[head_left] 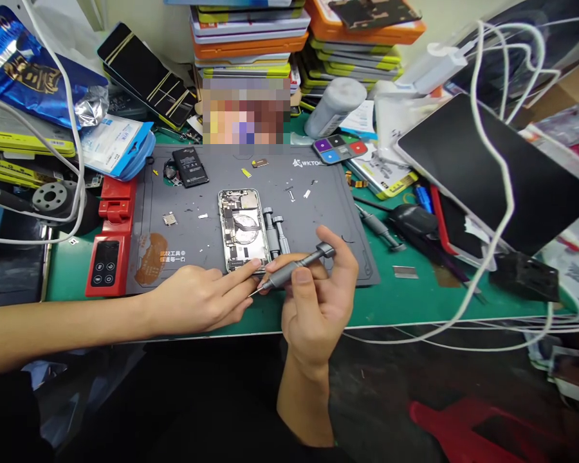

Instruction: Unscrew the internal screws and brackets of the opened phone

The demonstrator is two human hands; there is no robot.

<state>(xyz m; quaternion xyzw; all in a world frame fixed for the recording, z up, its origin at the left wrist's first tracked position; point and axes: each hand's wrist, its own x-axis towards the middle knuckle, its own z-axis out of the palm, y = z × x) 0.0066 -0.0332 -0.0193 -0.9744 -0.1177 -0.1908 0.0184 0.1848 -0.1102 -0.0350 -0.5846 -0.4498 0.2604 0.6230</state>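
An opened phone body point(240, 226) lies face down on the grey work mat point(309, 218), its inner parts exposed. My right hand point(318, 296) is closed round a grey precision screwdriver point(296, 265), its tip pointing left toward my left hand. My left hand point(202, 297) rests at the mat's front edge, fingertips pinched at the screwdriver tip and touching the phone's lower end. Whatever sits between those fingertips is too small to make out. Two more grey screwdrivers point(276, 233) lie just right of the phone. A black battery point(190, 166) lies at the mat's back left.
A red device with buttons point(110, 241) stands left of the mat. Stacks of boxes point(251, 38) rise at the back. A dark tablet point(492, 167) and white cables point(502, 193) crowd the right. Small screws and parts point(294, 191) dot the mat. A blade point(405, 272) lies on the green table.
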